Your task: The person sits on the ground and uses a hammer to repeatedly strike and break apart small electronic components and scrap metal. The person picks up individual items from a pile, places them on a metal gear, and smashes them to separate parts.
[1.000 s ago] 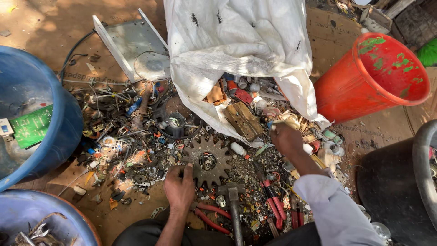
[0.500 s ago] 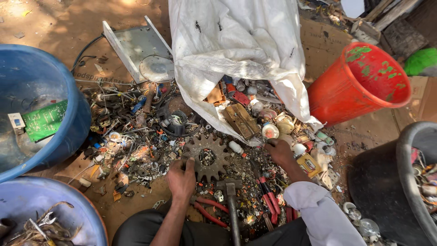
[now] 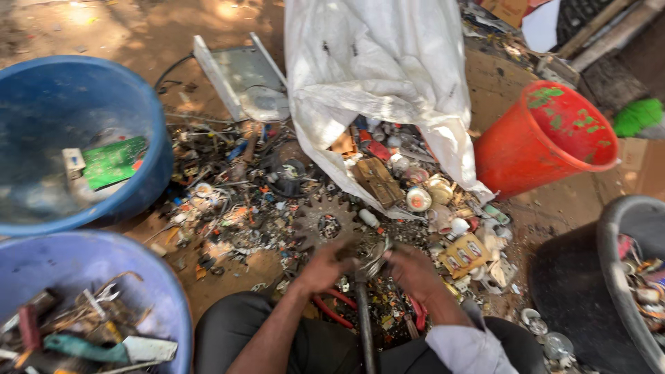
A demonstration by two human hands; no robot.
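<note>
Working low over the scrap heap: left hand (image 3: 324, 266) and right hand (image 3: 414, 271) meet on a small shiny bent metal piece (image 3: 374, 255), just below the dark toothed steel gear wheel (image 3: 331, 225). Blur hides the fingers; cannot tell how firmly either closes. Judged light, stiff, sharp-edged; best pinched at its ends. Long dark hammer handle (image 3: 365, 322) lies between the knees.

— Any packaging or labels here?
— A big white sack (image 3: 377, 76) lies open over the scrap heap. A flat yellow box (image 3: 465, 255) with small printed panels sits near the right hand (image 3: 414, 271).
— Screens or signs?
— None that I can make out.
</note>
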